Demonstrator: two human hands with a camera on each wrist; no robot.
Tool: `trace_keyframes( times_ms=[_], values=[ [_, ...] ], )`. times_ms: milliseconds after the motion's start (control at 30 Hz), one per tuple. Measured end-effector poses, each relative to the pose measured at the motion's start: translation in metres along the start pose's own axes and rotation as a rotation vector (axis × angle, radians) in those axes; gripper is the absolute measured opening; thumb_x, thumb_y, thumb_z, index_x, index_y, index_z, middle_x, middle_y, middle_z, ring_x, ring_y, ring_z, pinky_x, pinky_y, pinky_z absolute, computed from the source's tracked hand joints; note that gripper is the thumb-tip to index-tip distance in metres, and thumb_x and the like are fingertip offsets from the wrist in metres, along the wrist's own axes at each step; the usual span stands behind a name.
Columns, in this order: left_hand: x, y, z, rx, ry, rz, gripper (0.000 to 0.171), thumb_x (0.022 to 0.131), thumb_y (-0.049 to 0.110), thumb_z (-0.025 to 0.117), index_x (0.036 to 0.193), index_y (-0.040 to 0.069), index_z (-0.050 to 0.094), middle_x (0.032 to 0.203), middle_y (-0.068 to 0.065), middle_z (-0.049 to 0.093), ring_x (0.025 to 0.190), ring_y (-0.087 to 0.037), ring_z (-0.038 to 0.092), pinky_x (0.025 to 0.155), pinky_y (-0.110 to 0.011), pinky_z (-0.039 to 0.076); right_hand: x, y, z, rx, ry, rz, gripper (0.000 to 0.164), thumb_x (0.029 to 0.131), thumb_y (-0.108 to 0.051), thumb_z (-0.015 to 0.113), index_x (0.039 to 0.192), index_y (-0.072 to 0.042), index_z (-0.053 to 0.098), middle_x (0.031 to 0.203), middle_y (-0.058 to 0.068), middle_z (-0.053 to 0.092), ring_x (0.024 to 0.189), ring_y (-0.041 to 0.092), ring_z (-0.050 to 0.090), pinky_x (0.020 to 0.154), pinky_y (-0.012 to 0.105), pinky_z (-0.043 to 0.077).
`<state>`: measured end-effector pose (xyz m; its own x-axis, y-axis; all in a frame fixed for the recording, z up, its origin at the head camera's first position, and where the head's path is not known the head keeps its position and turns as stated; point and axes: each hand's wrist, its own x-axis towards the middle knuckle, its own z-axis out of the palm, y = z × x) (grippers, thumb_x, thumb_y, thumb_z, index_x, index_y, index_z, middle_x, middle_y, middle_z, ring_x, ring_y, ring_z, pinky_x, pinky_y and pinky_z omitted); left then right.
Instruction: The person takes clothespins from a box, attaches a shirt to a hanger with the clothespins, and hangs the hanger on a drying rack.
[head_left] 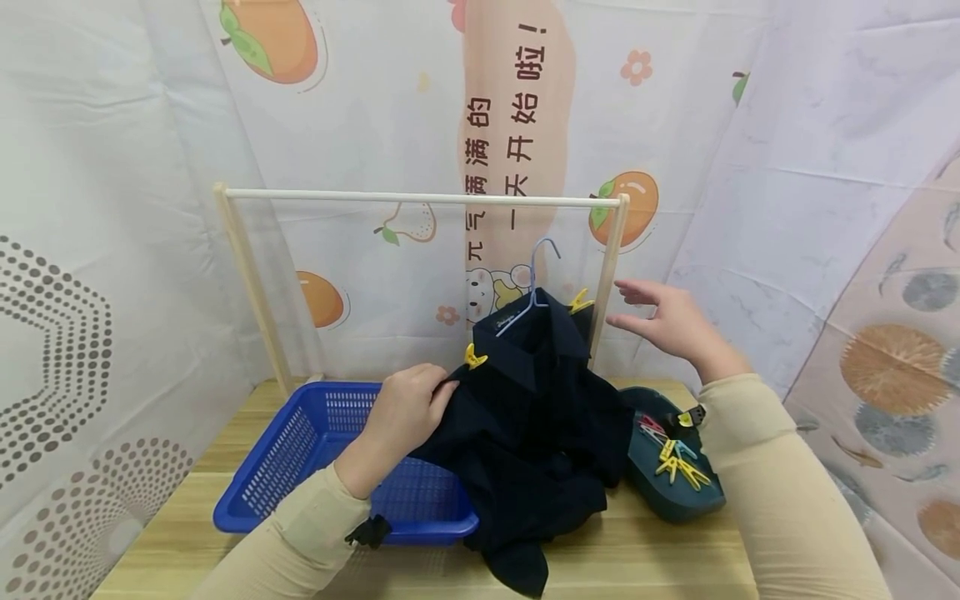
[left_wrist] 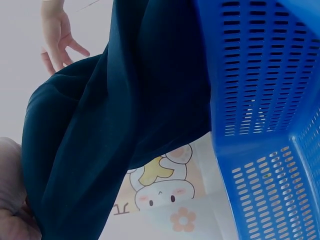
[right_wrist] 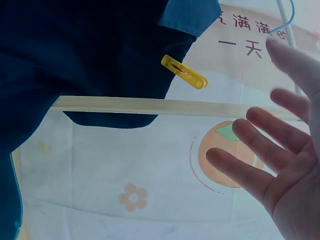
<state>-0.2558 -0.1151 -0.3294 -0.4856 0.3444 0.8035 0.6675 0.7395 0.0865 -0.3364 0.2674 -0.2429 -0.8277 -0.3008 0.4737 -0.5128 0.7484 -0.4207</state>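
Note:
A dark navy collared shirt (head_left: 517,400) is on a light blue wire hanger (head_left: 533,271), whose hook rises out of the collar and appears below the rack's bar. Yellow clothespins clip the shirt at both shoulders: one clothespin (head_left: 475,357) on the left, another clothespin (head_left: 580,301) on the right. My left hand (head_left: 407,404) pinches the cloth by the left shoulder, thumb against fingers. Beside the right post, my right hand (head_left: 660,321) is held up with fingers extended, touching nothing. In the right wrist view, its spread fingers (right_wrist: 250,175) are apart from the shirt and clothespin.
A drying rack with a white bar (head_left: 420,197) and wooden posts stands behind the shirt. To the left sits a blue perforated basket (head_left: 247,492), partly under my left forearm. A dark green tray (head_left: 667,504) at right holds several coloured clothespins (head_left: 678,467). Everything stands on a wooden tabletop (head_left: 615,558).

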Motion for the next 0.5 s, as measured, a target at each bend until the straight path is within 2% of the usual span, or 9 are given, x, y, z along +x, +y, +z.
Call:
trace_keyframes(
  times_ms=[300,500],
  values=[
    [0.000,-0.001,-0.001,0.004,-0.001,0.002,0.008,0.084,0.010,0.071,0.078,0.009,0.065,0.075,0.000,0.063,0.065,-0.014,0.060,0.059,-0.030,0.051,0.011,0.010,0.004,0.143,0.068,0.105,0.077,0.082,-0.051,0.068,0.146,-0.022,0.036,0.137,0.012,0.048,0.118,0.029,0.053,0.090,0.055,0.043],
    [0.000,-0.002,0.000,0.003,-0.002,0.000,0.008,0.084,0.011,0.071,0.079,0.010,0.066,0.075,0.000,0.064,0.066,-0.014,0.061,0.059,-0.030,0.051,0.015,0.013,0.009,0.230,0.088,0.130,0.072,0.084,-0.042,0.069,0.145,-0.020,0.037,0.138,0.011,0.047,0.120,0.029,0.051,0.085,0.049,0.048]
  ],
)
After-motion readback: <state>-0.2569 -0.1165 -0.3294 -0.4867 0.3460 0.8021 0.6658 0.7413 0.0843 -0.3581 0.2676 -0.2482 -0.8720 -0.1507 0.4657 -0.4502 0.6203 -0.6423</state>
